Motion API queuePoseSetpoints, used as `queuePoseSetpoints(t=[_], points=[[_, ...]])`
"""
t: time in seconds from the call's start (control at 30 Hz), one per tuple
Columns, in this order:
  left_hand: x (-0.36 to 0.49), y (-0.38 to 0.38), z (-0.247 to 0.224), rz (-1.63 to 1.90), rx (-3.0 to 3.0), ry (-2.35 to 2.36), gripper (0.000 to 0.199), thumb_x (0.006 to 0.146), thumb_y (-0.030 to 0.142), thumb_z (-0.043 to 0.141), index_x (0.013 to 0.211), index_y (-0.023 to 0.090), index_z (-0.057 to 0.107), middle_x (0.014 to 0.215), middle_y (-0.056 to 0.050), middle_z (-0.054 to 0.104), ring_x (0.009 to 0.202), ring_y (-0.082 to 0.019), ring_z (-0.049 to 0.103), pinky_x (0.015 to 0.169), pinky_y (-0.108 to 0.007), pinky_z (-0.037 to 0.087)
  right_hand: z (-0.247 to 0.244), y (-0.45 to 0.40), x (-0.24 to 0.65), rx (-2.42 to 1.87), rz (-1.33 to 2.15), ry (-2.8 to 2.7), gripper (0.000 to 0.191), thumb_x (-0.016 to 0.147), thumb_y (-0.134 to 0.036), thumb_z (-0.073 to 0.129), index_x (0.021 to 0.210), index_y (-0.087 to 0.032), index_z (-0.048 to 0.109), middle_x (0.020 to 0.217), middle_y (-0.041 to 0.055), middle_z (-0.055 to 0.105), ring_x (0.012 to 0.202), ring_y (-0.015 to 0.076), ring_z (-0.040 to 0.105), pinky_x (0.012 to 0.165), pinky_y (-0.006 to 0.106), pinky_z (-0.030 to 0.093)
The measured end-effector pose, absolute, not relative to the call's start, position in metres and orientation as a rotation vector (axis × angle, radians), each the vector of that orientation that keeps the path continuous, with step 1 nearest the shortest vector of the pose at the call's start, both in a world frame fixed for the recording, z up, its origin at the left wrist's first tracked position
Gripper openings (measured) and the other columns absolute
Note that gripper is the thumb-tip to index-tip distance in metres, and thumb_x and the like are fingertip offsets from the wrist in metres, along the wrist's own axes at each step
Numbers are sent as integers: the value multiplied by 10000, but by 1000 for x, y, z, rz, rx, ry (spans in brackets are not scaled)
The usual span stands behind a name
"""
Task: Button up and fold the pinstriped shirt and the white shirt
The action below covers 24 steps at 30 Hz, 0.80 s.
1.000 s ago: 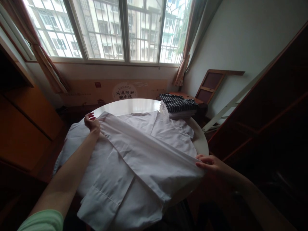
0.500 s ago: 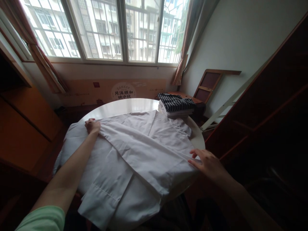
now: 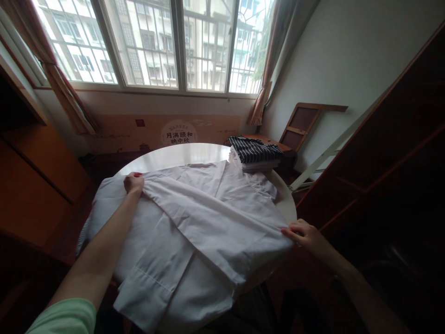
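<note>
A white shirt [image 3: 208,208] lies spread over a round white table [image 3: 174,152], with one sleeve folded across its body and a cuff end [image 3: 144,292] hanging toward me at the front edge. At the far left, my left hand [image 3: 134,183] is closed on the shirt's upper edge. My right hand [image 3: 301,233] pinches the shirt's right edge, just beyond the rim of the table. Between both hands the cloth runs in a long diagonal fold. Part of the fabric hangs over the left and front of the table.
A folded stack with a black striped garment [image 3: 256,149] on top sits at the table's back right. Behind it are a wooden chair [image 3: 301,123] and a pale metal frame [image 3: 316,164]. Orange cabinets [image 3: 34,171] stand left, a dark red wooden panel [image 3: 368,162] right.
My right hand has moved slightly right and down, and its spread fingers have closed on the shirt's edge. My left hand has turned a little while staying in place.
</note>
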<state>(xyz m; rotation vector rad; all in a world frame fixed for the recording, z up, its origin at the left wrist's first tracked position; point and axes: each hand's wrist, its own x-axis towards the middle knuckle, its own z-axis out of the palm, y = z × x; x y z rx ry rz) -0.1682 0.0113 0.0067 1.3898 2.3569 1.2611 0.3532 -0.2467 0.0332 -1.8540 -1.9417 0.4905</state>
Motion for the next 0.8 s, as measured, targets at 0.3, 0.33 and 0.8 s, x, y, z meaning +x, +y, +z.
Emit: queuePoseSetpoints(t=[0.3, 0.33, 0.8], points=[[-158, 4, 17, 904, 1428, 2558, 355, 662, 373, 548, 859, 81, 592, 1082, -254, 556, 1089, -396, 435, 867, -487, 340, 2, -267, 340, -1820, 198, -1668, 367, 763, -504, 466, 562, -198, 499, 787, 43, 501, 751, 187, 533, 654, 275, 428], [-160, 5, 17, 867, 1459, 2529, 318, 662, 353, 553, 837, 90, 592, 1059, -245, 571, 1074, -391, 451, 856, -479, 348, 0, -266, 338, -1812, 187, -1656, 362, 764, -497, 469, 560, -198, 491, 784, 43, 499, 743, 183, 530, 642, 271, 425], [-171, 15, 5, 1302, 1433, 2264, 132, 717, 285, 547, 788, 174, 532, 857, -66, 631, 801, -184, 582, 753, -274, 436, -7, -265, 335, -1772, 45, -1619, 399, 764, -526, 448, 551, -191, 486, 681, 15, 474, 609, 138, 507, 558, 236, 411]])
